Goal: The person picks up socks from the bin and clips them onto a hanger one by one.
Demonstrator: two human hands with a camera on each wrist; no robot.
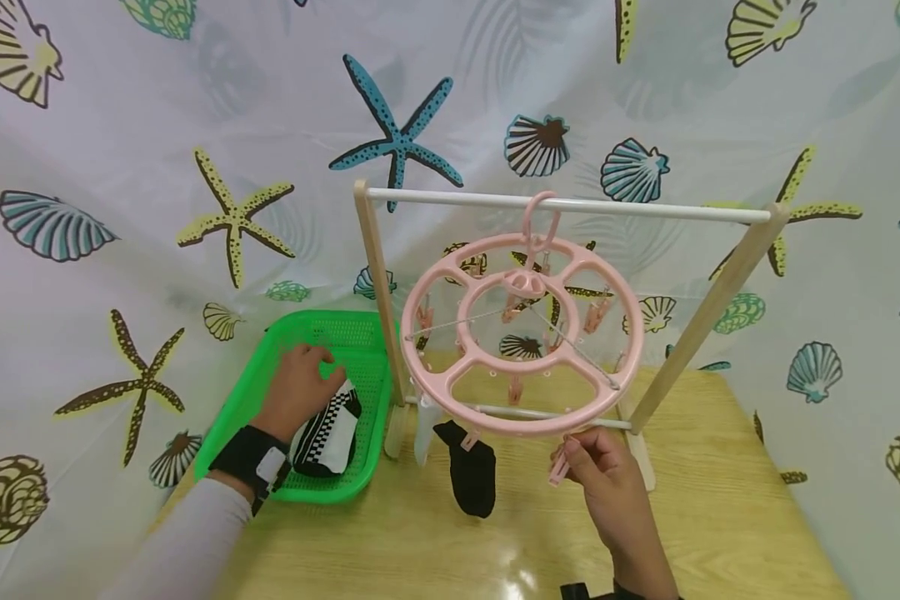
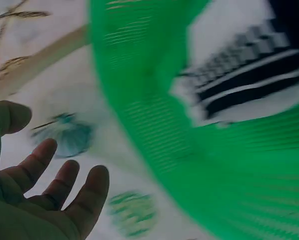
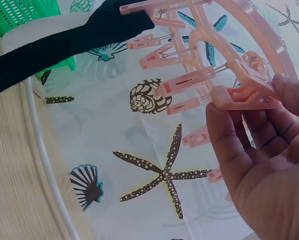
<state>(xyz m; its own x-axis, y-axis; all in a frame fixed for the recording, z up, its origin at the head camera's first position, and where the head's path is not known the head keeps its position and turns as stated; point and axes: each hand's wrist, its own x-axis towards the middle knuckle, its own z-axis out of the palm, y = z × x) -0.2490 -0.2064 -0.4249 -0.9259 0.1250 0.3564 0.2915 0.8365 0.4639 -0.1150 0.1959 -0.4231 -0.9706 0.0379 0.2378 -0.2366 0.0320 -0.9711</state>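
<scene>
My left hand (image 1: 303, 387) hovers over the green basket (image 1: 378, 454), its fingers spread and bare of any object in the left wrist view. Below it lie white socks (image 1: 339, 442) with black stripes and checks. My right hand (image 1: 607, 479) pinches a pink clothespin (image 1: 559, 468) at the front of the round pink drying hanger (image 1: 521, 427). From another clothespin (image 1: 470, 440) dangles a black sock (image 1: 474, 482). Beside it a pale item (image 1: 423, 433) hangs, partly behind the hanger's rim. In the right wrist view, thumb and fingers hold the clothespin (image 3: 244, 97) by its ends.
A rack with wooden posts (image 1: 708, 317) and a white top bar (image 1: 450, 197) carries the hanger by its hook (image 1: 542, 218). Several more clothespins (image 1: 597, 315) hang around the rings. The rack stands on a wood-grain table (image 1: 720, 517). A sea-patterned cloth (image 1: 270, 108) covers the back and sides.
</scene>
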